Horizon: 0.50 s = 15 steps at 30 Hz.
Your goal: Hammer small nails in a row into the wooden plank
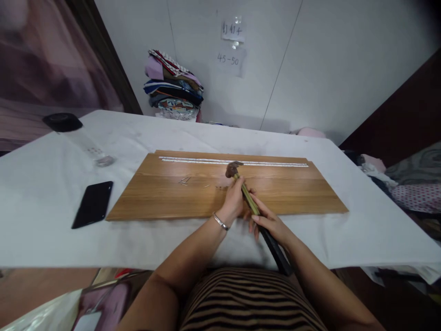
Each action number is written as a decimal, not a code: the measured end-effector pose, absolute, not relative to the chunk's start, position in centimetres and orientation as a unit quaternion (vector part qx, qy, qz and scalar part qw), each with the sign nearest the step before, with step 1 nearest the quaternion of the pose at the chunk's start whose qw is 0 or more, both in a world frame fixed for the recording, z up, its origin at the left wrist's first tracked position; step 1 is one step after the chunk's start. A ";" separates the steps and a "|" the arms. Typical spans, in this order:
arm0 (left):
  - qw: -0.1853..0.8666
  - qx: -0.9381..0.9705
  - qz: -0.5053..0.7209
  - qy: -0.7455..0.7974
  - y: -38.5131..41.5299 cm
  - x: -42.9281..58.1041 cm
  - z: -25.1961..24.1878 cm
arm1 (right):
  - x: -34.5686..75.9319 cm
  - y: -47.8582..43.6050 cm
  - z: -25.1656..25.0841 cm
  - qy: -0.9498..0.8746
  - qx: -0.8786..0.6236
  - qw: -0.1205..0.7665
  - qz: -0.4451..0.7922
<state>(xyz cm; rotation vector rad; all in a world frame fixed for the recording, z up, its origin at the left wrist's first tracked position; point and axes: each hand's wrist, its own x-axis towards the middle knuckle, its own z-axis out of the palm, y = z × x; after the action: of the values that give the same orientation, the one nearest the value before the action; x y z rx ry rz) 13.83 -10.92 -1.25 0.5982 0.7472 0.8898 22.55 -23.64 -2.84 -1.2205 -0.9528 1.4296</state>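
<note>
A claw hammer [253, 205] is held at a slant above the wooden board [193, 202], its rusty brown head [232, 170] pointing away from me. My left hand [234, 198] is closed round the yellow-green handle just below the head. Farther down, near the black grip, my right hand [270, 224] grasps the same handle from the right. Several loose nails [184, 181] lie on the board to the left, with a single nail [206, 186] closer to my left hand. Small dark specks by that hand are too small to name.
Two white measuring strips [206, 161] run along the board's far side. A black phone [92, 204] and a clear bottle with a black cap [84, 142] rest on the white-covered table [44, 193]. Folded clothes [174, 87] are stacked behind, against the wall.
</note>
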 end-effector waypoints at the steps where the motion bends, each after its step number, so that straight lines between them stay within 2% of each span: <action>1: 0.794 0.282 0.414 0.344 -10.0 13.3 -0.5 | 22.6 -23.4 -3.0 -0.407 -0.511 0.496 0.572; 6: 0.799 0.291 0.398 0.343 -4.6 8.6 3.4 | 25.6 -23.3 -4.2 -0.447 -0.596 0.501 0.441; 8: 0.808 0.309 0.372 0.337 -3.2 6.4 4.4 | 28.1 -23.0 -4.6 -0.462 -0.662 0.478 0.346; 10: 0.813 0.330 0.337 0.342 -2.8 4.4 4.7 | 30.9 -22.3 -4.9 -0.498 -0.726 0.426 0.211; 12: 0.806 0.353 0.304 0.364 -3.2 3.0 4.4 | 33.6 -21.4 -5.4 -0.541 -0.765 0.335 0.101; 15: 0.801 0.379 0.255 0.387 -4.7 2.2 3.2 | 36.4 -20.0 -6.3 -0.554 -0.807 0.207 0.011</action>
<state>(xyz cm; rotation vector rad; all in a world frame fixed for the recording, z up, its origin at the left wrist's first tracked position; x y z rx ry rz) 2.25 -4.67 3.17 0.8135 0.8290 0.5462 36.40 -19.95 -6.30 -2.2467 -1.5424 0.0294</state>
